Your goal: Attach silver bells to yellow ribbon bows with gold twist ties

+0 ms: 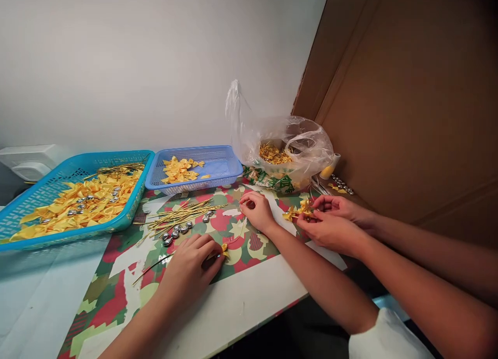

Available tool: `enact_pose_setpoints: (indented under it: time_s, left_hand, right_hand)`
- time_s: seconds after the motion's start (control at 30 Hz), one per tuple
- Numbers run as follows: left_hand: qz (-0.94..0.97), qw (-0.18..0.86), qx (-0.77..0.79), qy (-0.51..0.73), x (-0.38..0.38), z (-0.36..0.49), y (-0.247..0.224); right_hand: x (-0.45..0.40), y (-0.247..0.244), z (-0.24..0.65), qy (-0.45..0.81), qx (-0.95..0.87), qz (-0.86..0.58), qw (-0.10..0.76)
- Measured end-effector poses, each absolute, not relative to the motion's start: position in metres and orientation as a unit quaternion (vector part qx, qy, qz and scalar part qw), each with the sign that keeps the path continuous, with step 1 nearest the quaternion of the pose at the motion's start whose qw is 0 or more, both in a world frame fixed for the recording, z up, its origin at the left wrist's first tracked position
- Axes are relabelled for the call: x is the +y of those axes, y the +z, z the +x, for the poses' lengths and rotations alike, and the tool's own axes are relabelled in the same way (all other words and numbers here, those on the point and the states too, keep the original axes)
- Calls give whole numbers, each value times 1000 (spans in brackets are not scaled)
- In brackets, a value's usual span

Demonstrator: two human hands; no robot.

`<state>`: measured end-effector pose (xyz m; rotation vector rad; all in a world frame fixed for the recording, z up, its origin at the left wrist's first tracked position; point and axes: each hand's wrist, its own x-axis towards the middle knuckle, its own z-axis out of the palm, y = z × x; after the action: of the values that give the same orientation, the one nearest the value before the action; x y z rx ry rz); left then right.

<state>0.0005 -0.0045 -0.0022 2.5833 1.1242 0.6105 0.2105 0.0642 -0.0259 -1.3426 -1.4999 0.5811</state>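
Observation:
My left hand point(194, 263) is closed in a pinch over a small yellow ribbon bow point(225, 249) near the table's front edge. From beneath that hand a dark thin stem point(151, 270) sticks out to the left. Slightly farther forward, my right hand point(257, 209) pinches a thin pale thread point(244, 226), which curves down towards the bow. Silver bells point(177, 231) and a loose pile of gold twist ties point(182, 213) lie beyond my left hand.
A teal basket point(130, 213) of yellow bows and a blue basket point(229, 164) with more stand behind. A plastic bag point(311, 141) holds gold ties. At the right, a co-worker's hands point(334, 225) handle gold bows point(298, 209). A cardboard panel point(408, 89) stands there.

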Motion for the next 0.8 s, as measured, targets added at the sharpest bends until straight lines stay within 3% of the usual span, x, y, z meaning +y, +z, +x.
enact_pose_setpoints:
  time_s: [0.8]
  left_hand:
    - [893,124,374,216,-2,0,-3]
  right_hand:
    - [62,-27,218,229,-630,-551,498]
